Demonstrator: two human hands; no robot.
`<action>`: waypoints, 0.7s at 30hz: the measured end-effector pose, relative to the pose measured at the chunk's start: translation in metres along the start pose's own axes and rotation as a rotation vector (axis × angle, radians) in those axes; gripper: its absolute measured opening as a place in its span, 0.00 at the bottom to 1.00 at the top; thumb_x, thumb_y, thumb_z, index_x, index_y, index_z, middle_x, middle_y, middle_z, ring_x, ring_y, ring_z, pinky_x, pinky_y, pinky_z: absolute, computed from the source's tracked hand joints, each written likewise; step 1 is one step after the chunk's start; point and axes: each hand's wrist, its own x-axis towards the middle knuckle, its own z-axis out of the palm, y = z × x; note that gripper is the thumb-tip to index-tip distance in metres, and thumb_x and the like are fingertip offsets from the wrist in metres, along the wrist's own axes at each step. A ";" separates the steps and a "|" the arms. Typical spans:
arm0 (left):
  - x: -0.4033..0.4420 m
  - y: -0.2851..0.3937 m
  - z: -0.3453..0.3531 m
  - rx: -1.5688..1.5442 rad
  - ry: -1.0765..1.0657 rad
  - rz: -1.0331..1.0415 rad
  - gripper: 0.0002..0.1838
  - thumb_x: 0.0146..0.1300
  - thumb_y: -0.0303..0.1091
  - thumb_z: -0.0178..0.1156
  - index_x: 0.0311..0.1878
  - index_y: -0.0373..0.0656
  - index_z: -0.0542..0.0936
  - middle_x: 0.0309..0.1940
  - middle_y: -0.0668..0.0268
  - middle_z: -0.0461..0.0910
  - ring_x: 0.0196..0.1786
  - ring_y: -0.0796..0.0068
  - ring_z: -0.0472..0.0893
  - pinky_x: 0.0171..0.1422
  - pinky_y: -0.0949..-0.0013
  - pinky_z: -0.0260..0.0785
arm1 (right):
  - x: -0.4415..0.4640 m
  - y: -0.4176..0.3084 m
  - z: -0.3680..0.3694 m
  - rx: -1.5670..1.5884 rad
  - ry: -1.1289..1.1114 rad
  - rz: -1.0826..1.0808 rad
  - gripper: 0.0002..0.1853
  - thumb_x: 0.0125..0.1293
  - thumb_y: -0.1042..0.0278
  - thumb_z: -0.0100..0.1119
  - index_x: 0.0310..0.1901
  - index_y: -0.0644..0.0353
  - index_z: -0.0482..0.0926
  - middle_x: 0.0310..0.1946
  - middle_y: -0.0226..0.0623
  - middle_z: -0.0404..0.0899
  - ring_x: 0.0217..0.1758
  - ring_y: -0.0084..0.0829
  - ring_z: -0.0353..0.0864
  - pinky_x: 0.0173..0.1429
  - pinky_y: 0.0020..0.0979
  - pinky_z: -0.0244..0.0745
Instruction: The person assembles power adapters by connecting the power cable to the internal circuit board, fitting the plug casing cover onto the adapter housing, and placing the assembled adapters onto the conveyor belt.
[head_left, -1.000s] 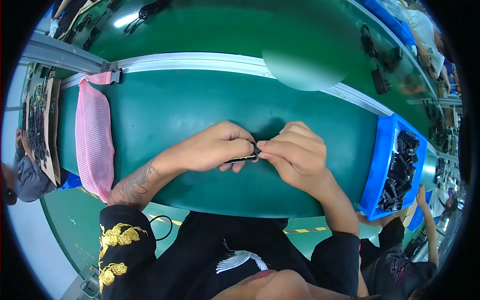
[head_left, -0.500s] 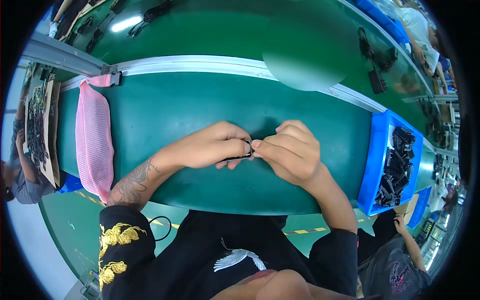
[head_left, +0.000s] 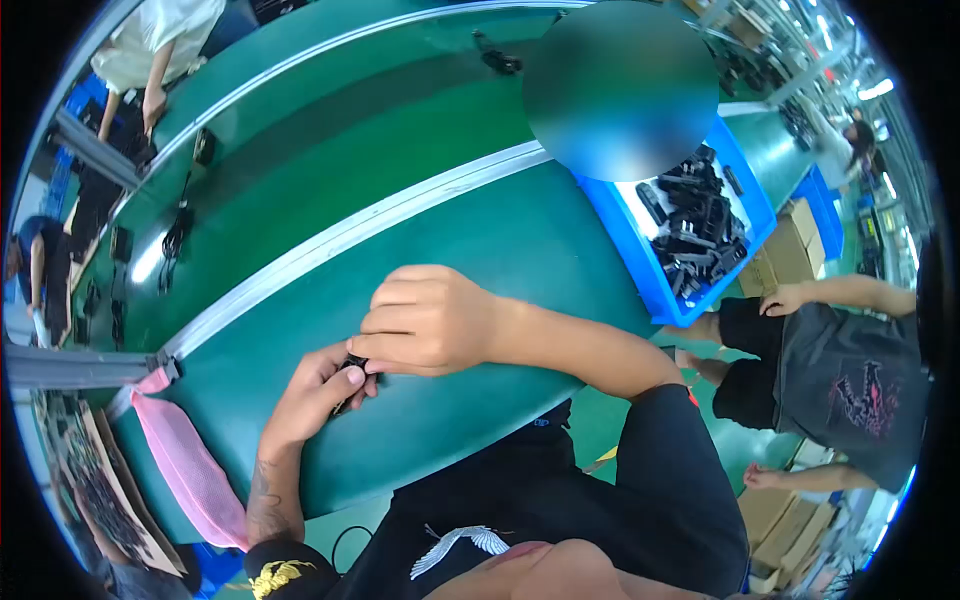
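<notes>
My left hand (head_left: pixel 322 388), at the left of the green work surface (head_left: pixel 480 420), is closed round a small black part (head_left: pixel 352 365). Thumb and fingers pinch it, and much of it is hidden. My right hand (head_left: pixel 425 322) lies just above and to the right, its fingers curled and their tips at the top end of the same part. The two hands touch or nearly touch there. Whether the right fingertips pinch a piece of their own cannot be made out.
A blue bin (head_left: pixel 655 285) of black parts stands at the upper right. A pink mesh bag (head_left: pixel 190 465) lies at the left edge. Beyond a metal rail (head_left: pixel 370 222) runs a green belt with cables (head_left: pixel 175 235). A person in dark clothes (head_left: pixel 850 370) stands at the right.
The view has turned to the right, so the bin appears nearer the middle. My hands, still together at the black part, now appear lower left, the right one reaching across.
</notes>
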 end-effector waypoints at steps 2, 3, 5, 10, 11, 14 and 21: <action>-0.004 0.003 0.006 0.053 0.067 0.003 0.14 0.75 0.39 0.61 0.52 0.37 0.83 0.37 0.67 0.84 0.34 0.83 0.76 0.37 0.75 0.68 | 0.009 -0.001 -0.027 -0.060 -0.100 0.054 0.09 0.62 0.61 0.76 0.40 0.54 0.89 0.36 0.29 0.87 0.39 0.34 0.86 0.45 0.37 0.81; -0.003 0.005 0.006 0.088 0.112 0.020 0.14 0.74 0.38 0.62 0.52 0.37 0.83 0.37 0.66 0.84 0.34 0.82 0.77 0.37 0.74 0.69 | 0.013 -0.001 -0.041 -0.124 -0.094 0.104 0.09 0.62 0.60 0.76 0.40 0.53 0.89 0.37 0.29 0.87 0.40 0.35 0.87 0.46 0.37 0.81; -0.002 0.010 0.004 0.520 0.241 0.172 0.14 0.70 0.36 0.66 0.53 0.37 0.83 0.38 0.61 0.85 0.35 0.73 0.81 0.40 0.68 0.73 | 0.015 -0.005 -0.076 -0.254 -0.097 0.223 0.09 0.62 0.60 0.76 0.39 0.52 0.89 0.37 0.29 0.89 0.41 0.36 0.88 0.48 0.39 0.82; 0.001 0.001 0.009 1.029 0.512 0.507 0.21 0.59 0.34 0.77 0.53 0.38 0.83 0.42 0.50 0.87 0.41 0.45 0.86 0.47 0.52 0.78 | -0.032 0.015 -0.189 -0.818 -0.334 0.619 0.07 0.64 0.63 0.70 0.37 0.57 0.86 0.35 0.42 0.88 0.43 0.48 0.90 0.46 0.47 0.85; 0.000 0.001 0.009 1.052 0.541 0.531 0.21 0.58 0.34 0.77 0.52 0.38 0.83 0.41 0.51 0.87 0.42 0.46 0.86 0.48 0.52 0.78 | -0.052 0.030 -0.206 -0.949 -0.368 0.734 0.07 0.65 0.63 0.70 0.37 0.57 0.86 0.37 0.42 0.89 0.43 0.47 0.91 0.46 0.47 0.85; 0.001 0.004 0.009 1.129 0.592 0.625 0.21 0.55 0.33 0.78 0.51 0.38 0.84 0.41 0.52 0.87 0.43 0.49 0.86 0.49 0.52 0.79 | -0.114 0.064 -0.242 -1.189 -0.597 1.119 0.11 0.64 0.58 0.69 0.39 0.57 0.89 0.36 0.48 0.90 0.44 0.52 0.91 0.49 0.52 0.85; 0.001 0.003 0.010 1.141 0.616 0.765 0.23 0.48 0.31 0.80 0.47 0.38 0.83 0.41 0.54 0.87 0.43 0.49 0.87 0.49 0.53 0.80 | -0.144 0.069 -0.244 -1.005 -0.660 1.179 0.10 0.63 0.59 0.73 0.38 0.56 0.91 0.38 0.51 0.91 0.45 0.51 0.93 0.49 0.51 0.87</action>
